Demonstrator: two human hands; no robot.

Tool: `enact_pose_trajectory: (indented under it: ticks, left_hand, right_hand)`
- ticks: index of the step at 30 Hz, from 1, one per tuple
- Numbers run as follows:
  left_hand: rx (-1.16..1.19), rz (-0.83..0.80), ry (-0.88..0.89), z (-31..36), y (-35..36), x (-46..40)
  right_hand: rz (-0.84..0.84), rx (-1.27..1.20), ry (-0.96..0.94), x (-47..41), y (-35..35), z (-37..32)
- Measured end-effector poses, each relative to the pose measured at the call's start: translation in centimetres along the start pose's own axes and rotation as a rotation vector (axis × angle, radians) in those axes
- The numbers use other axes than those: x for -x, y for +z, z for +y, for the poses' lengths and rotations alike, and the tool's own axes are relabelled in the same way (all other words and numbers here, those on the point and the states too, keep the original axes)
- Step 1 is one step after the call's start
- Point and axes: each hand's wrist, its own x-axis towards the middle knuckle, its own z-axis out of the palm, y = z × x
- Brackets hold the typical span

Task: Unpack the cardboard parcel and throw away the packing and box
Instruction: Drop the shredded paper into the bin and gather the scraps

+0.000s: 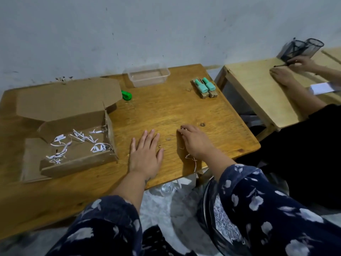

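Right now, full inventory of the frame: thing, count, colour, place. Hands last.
cardboard box: 1, brown, open, left on the table
paper shreds: many, white, inside the box; a few strands at the right hand
wooden table: 1, brown, centre
plastic container: 1, clear, at the table's far edge
green item: 1, partly hidden behind the box lid
teal-capped items: 2, side by side, far right on the table
second table: 1, pale wood, right
mesh holders: 2, black, on the second table
another person's hands: 2, on the second table
bin: 1, holds shreds, below the table edge
left hand: flat on the table
right hand: curled round shreds
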Motion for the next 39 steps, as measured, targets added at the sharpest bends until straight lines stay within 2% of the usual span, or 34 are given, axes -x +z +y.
enact_pose_trajectory:
  ticks: [10,19,26,30,33,36,39]
  left_hand:
    - [0.012,-0.023,-0.057,1.0,0.2,0.9]
    - [0.069,0.104,-0.065,0.9,0.6,1.4]
    - [0.121,0.189,-0.107,0.8,0.8,0.6]
    - [0.136,0.196,-0.119,0.8,0.8,0.6]
    - [0.143,0.195,-0.122,0.8,0.7,0.7]
    - [0.15,0.2,-0.124,1.0,0.6,0.8]
    - [0.147,0.205,-0.127,1.1,0.6,0.9]
  right_hand:
    - [-0.106,-0.054,-0.001,7.4,0.8,1.1]
    - [-0.013,0.111,-0.024,4.9,4.5,-1.0]
    - [0.098,-0.015,-0.062,-1.5,3.3,-2.9]
    - [0.199,0.019,-0.139,-2.4,2.4,-2.9]
    - [0.173,-0.069,-0.216,-1.6,2.3,-2.2]
    - [0.186,-0.311,-0.173,-0.9,1.7,-1.2]
    - [0.117,-0.253,-0.151,-0.6,0.8,-0.8]
